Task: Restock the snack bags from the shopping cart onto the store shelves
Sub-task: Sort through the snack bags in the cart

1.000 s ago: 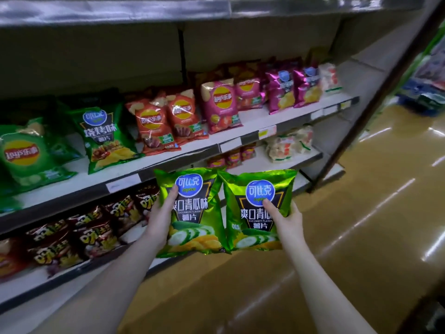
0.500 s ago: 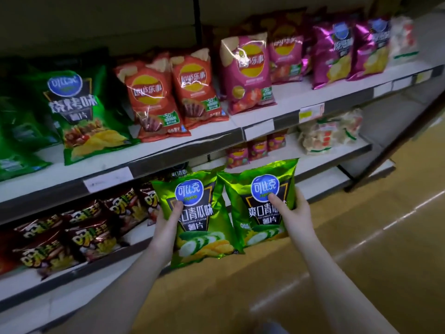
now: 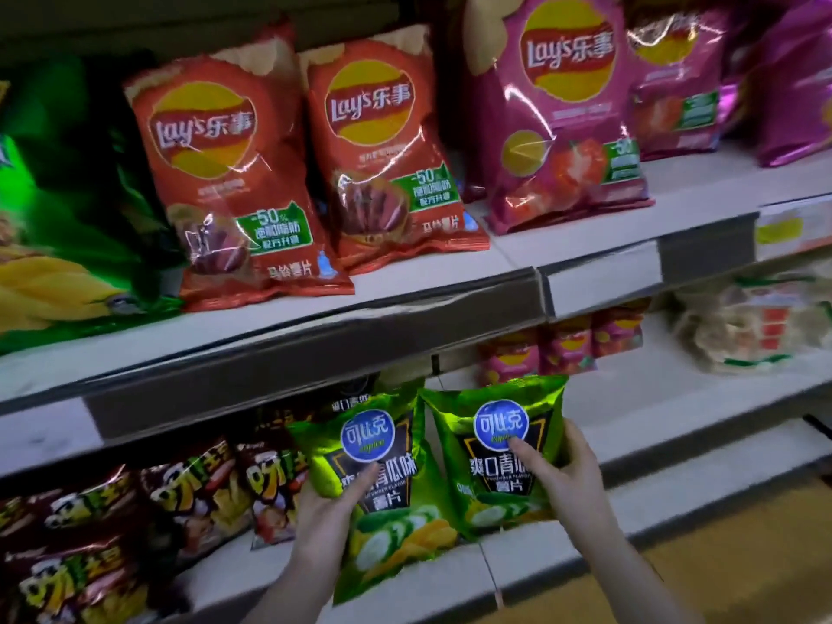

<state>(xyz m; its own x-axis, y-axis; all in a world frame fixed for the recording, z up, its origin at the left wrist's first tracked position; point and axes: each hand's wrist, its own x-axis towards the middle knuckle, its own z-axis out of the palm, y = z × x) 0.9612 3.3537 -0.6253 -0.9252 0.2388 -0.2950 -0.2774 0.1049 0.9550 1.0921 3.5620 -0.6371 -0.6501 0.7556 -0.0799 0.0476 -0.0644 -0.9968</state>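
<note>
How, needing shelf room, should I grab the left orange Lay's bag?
Take the left orange Lay's bag by its crimped top edge, from the front: it leans back, top exposed; a green bag and another orange bag crowd its sides.

Glossy, crinkled foil-like green snack bags [image 3: 499, 448] before a smooth, matt pale shelf [image 3: 675, 389] with dull grey edging.

Green bags [image 3: 405, 524] carry blue round logos on black panels, among orange-red bags [image 3: 234, 182], pink bags [image 3: 558, 141] and dark brown bags [image 3: 90, 533].
</note>
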